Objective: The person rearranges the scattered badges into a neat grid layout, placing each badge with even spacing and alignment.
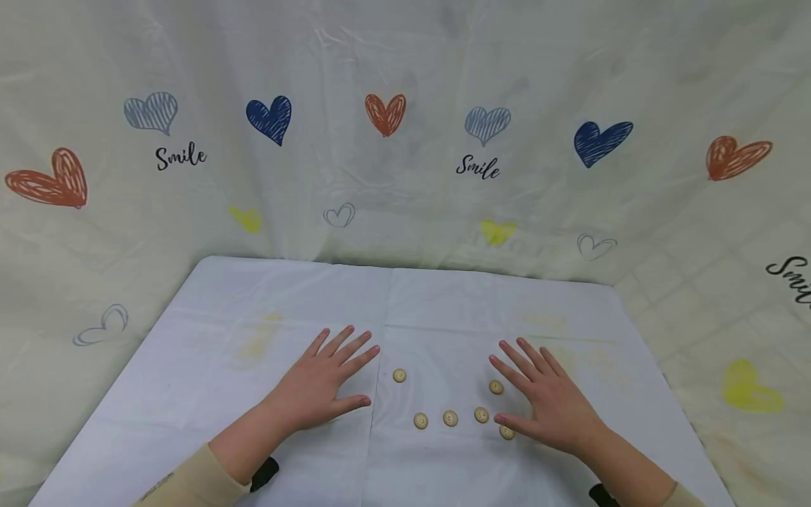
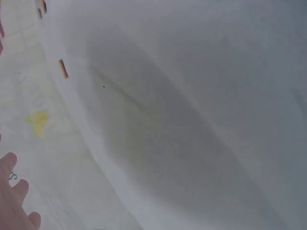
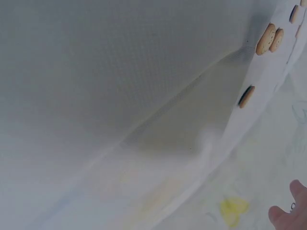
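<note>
Heart-printed cloth (image 1: 405,176) hangs behind a white-covered table (image 1: 253,296). Both hands lie flat on it, fingers straight and spread, holding nothing. Six buttons (image 1: 450,418) sit between them in a loose curve. The left hand (image 1: 319,387) rests apart from them; the right hand (image 1: 548,405) touches the rightmost ones at its thumb side.

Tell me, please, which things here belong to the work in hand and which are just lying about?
In hand:
- six buttons, between the hands
- left hand, flat on the table
- right hand, flat, thumb by the nearest button

Lying about:
- white table cover
- heart-print backdrop
</note>
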Motion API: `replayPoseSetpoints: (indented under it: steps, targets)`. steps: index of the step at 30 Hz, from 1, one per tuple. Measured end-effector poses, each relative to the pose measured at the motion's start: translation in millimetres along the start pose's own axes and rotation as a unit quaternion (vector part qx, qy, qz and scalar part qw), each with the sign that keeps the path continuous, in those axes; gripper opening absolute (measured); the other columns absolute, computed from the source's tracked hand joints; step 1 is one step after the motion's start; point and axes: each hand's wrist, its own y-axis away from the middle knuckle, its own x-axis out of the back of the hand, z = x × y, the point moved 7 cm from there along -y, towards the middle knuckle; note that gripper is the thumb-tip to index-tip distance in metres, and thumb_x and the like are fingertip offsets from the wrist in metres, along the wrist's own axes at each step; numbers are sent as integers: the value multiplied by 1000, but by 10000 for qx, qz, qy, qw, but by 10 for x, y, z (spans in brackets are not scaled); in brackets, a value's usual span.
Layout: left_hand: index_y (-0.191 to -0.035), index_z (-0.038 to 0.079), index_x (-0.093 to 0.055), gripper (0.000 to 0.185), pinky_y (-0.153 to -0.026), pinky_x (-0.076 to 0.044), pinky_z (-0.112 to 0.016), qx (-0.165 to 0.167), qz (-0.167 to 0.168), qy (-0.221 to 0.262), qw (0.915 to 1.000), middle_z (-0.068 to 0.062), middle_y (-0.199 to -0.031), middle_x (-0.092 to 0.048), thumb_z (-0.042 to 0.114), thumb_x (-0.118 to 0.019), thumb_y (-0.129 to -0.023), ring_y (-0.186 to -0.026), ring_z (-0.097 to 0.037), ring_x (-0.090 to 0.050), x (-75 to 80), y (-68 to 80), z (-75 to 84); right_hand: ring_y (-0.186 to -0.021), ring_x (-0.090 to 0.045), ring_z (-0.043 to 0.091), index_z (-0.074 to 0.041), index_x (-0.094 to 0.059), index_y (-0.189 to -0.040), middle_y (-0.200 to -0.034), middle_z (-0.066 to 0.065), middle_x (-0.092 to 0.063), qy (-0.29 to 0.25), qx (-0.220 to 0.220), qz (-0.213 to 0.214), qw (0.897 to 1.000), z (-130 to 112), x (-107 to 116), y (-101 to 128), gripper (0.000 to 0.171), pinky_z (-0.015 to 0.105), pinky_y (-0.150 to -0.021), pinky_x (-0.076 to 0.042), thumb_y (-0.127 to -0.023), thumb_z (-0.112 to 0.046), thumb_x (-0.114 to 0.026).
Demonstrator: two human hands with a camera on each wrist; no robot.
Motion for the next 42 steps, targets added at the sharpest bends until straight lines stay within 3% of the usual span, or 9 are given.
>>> replayPoseSetpoints:
  steps: [4,11,18,26,30,36,42]
  targets:
    - [-159,32,-23,76,-119,-8,-51,-108,7,59,9999,7,-165,-17,70,-40,-95,-151,-23,-12,-37,-4,10,-145,-28,32,-27,-39,-154,-159,2,-34,-67,101,-46,9999,0,1,-2,89,41,-119,-8,-80,-63,-72]
    - [-159,31,-22,74,-117,-20,-49,-252,159,55,9995,5,-162,-25,70,-33,-97,-148,-24,-24,-64,-6,18,-142,-36,28,-33,-37,-154,-155,-1,-40,-327,10,-224,9992,15,-20,-19,86,53,-106,-33,-81,-59,-74]
    - [-159,30,-24,73,-111,-31,-46,-239,212,193,9993,5,-158,-33,68,-36,-98,-142,-22,-35,-96,-32,2,-137,-42,30,-31,-41,-152,-151,1,-46,-545,68,-231,9982,13,-17,-43,81,54,-101,-41,-82,-54,-75]
    - [-158,31,-28,71,-108,-36,-44,-204,-71,284,9994,5,-155,-38,67,-40,-98,-139,-19,-39,-128,-115,15,-128,-52,25,-30,-51,-146,-143,0,-54,-802,-33,-347,9962,42,-35,-67,70,52,-97,-46,-84,-53,-74]
    - [-156,31,-32,67,-107,-38,-44,-142,-210,550,9982,4,-152,-42,65,-38,-99,-136,-19,-42,-134,-143,19,-123,-56,22,-26,-58,-141,-137,-3,-58,-1045,-106,-362,9938,81,-77,-66,64,48,-94,-49,-84,-50,-76]
    - [-153,29,-39,62,-106,-39,-45,181,-592,1365,9887,4,-150,-44,58,-47,-99,-136,-19,-44,-242,-192,-10,-113,-59,17,-24,-66,-132,-121,-9,-62,-1522,-427,-764,9845,171,-209,-67,52,42,-91,-51,-87,-49,-73]
    - [-148,27,-47,56,-99,-45,-39,603,-1041,2077,9708,7,-136,-55,48,-60,-97,-122,-13,-54,-388,-326,-54,-96,-59,9,-23,-73,-122,-105,-12,-65,-1778,-376,-1138,9767,282,-311,-104,41,35,-82,-52,-84,-41,-78]
